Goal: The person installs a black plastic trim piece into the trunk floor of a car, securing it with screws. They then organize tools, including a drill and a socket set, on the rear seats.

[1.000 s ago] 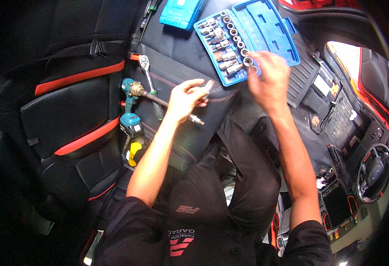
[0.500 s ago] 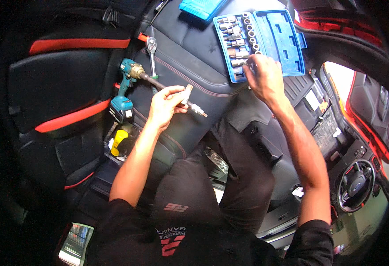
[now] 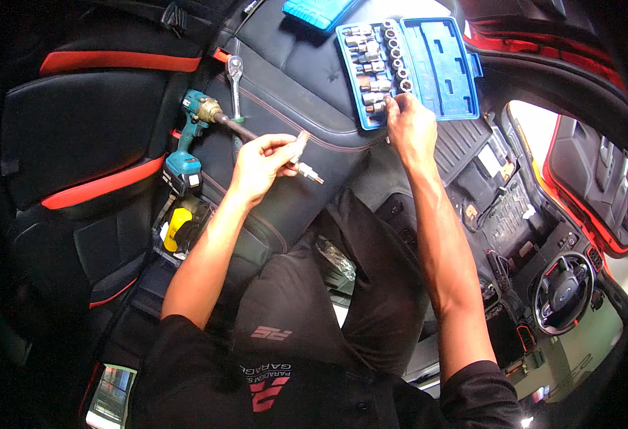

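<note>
My left hand (image 3: pixel 262 168) is closed, pinching a short metal bit socket (image 3: pixel 302 143) upright between thumb and fingers. Behind it runs the long extension bar of a teal cordless impact wrench (image 3: pixel 189 136) lying on the seat; another bit socket (image 3: pixel 310 173) shows past my fingers, apparently on the bar's end. My right hand (image 3: pixel 412 129) reaches to the near edge of an open blue socket case (image 3: pixel 439 68). Its fingertips close on the end of the nearest bit socket (image 3: pixel 375 107) in the left row; my fingers partly hide it.
A ratchet (image 3: pixel 234 75) lies on the black seat beyond the impact wrench. Another blue case (image 3: pixel 321 11) sits at the far edge. A yellow object (image 3: pixel 178 229) rests in a tray at left. The steering wheel (image 3: pixel 566 293) and a red door frame are at right.
My right hand has shifted slightly toward the case's near left corner, uncovering the last ring-shaped socket. My left hand keeps its bit socket. The whole view has shifted a little.
</note>
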### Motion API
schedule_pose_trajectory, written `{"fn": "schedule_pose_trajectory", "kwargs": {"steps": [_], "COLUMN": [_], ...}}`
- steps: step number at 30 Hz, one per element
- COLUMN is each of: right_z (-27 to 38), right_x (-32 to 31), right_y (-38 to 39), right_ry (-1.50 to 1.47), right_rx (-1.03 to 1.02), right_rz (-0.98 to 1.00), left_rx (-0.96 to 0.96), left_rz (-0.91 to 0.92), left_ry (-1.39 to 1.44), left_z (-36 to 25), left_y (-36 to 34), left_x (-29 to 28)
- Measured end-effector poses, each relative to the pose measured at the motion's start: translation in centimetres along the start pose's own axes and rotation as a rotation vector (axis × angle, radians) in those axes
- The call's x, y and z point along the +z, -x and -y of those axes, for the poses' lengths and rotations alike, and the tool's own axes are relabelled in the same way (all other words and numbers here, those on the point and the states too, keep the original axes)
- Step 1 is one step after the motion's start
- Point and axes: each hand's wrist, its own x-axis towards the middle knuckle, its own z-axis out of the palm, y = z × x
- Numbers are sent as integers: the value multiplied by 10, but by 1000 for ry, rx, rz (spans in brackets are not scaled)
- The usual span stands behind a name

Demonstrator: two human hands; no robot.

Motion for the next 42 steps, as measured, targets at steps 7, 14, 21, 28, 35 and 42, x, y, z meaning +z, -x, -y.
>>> {"fn": "schedule_pose_trajectory", "kwargs": {"steps": [7,14,21,28,35,42], "right_z": [-24,-63,-76,-110,-132,-115], "right_x": [-13,-21,-15,-20,-32,-31], "right_y": [28,104,110,69,-27,-48], "right_ry": [-324,-437,-526,-615,-712,-885], "right_rx": [37,148,212,230,482,539], "right_rz": [-85,95,84,-227,-345,-318], "left_rx": [10,513,977,1061,1104,928], "left_rz": [107,69,-82,-142,-22,-179], "left_ry": [-21,-734,-1085,-1146,-1254,-1096], "left_z": [-10,-13,13,7,12,-12], "left_y": [-4,-68,-95,-87,-96,-117], "left_x": [22,108,134,140,131,119]}}
